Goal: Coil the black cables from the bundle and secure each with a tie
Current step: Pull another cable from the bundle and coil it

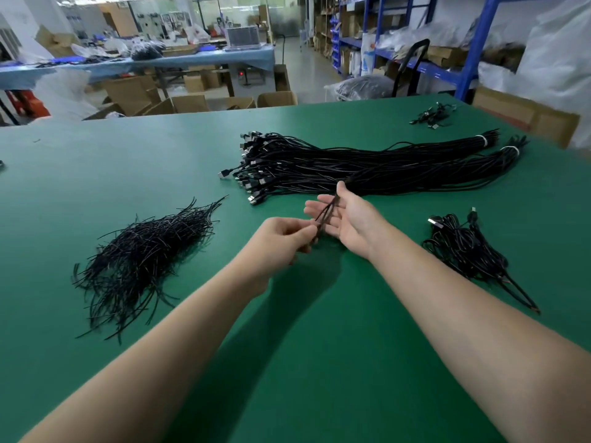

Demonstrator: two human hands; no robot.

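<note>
No text, label, brand or number can be read anywhere. A white bag [368,55] on the blue shelving [473,49] behind the green table [128,161] carries a blue print, too blurred to make out. A cardboard box [524,118] at the table's far right corner shows a reddish patch, also illegible.
</note>
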